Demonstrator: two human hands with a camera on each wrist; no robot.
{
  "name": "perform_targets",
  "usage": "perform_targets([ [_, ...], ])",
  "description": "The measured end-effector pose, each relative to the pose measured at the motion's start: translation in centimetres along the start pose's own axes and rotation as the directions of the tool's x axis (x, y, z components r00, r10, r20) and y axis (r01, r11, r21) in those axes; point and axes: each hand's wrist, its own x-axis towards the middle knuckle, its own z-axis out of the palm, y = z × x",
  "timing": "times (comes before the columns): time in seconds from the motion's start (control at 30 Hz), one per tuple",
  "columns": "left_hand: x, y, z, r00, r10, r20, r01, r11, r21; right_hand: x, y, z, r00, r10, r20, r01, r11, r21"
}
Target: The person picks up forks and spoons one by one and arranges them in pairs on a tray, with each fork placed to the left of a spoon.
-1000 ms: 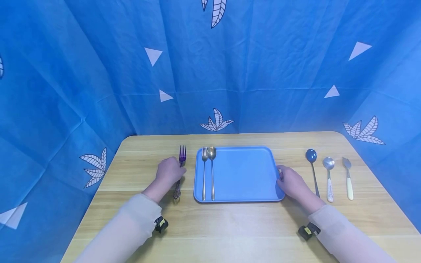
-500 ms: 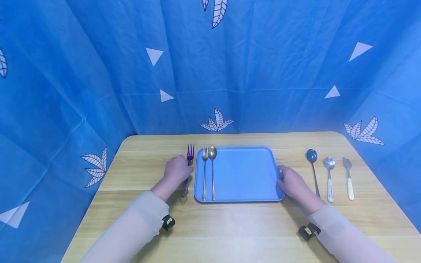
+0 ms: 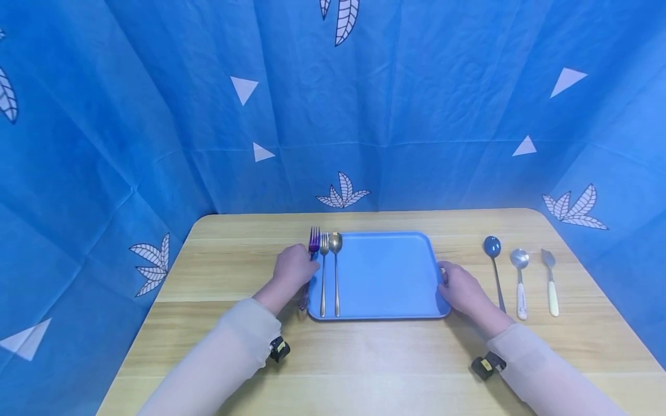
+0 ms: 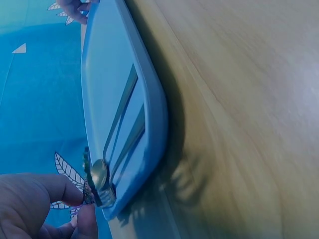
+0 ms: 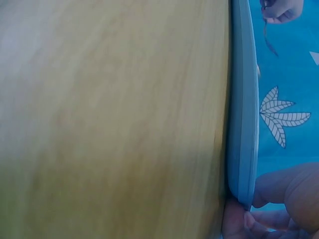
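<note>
My left hand (image 3: 295,267) pinches a purple fork (image 3: 314,240) by its handle, over the left edge of the blue tray (image 3: 387,277). In the left wrist view the fork's ornate handle (image 4: 91,177) sticks out past my thumb and finger, above the tray's corner. A silver fork (image 3: 324,271) and a gold-toned spoon (image 3: 336,271) lie side by side in the left part of the tray. My right hand (image 3: 460,287) grips the tray's right rim; in the right wrist view the thumb and fingers (image 5: 271,186) close on its corner.
Right of the tray, a dark long-handled spoon (image 3: 492,247), a spoon with a white handle (image 3: 521,277) and a small cream-handled knife-like utensil (image 3: 552,283) lie on the wooden table (image 3: 364,364). A blue patterned cloth (image 3: 385,104) hangs behind and at the sides.
My left hand has carried the purple fork rightward from beside the tray to over its left edge. The right hand and the tray have stayed in place.
</note>
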Motion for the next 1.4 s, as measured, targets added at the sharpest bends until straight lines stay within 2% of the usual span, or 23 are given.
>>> perform_targets([
  [0.37, 0.0, 1.6, 1.1, 1.0, 0.025, 0.007, -0.025, 1.0, 0.0, 0.0, -0.1, -0.1, 1.0, -0.001, 0.003, 0.001, 1.0, -0.004],
  [0.57, 0.0, 2.5, 1.8, 0.998, 0.06, 0.009, -0.06, 0.998, 0.034, -0.1, -0.1, 0.0, 1.0, -0.001, 0.0, 0.001, 1.0, -0.009],
  [0.87, -0.1, 3.4, 2.7, 0.999, 0.03, 0.035, -0.03, 0.999, -0.011, 0.0, 0.1, 0.2, 1.0, -0.002, -0.004, 0.002, 1.0, -0.01],
  [1.4, -0.2, 4.8, 4.0, 0.997, 0.047, 0.065, -0.045, 0.998, -0.04, 0.0, 0.0, 0.0, 1.0, 0.003, 0.001, -0.003, 1.0, -0.009],
])
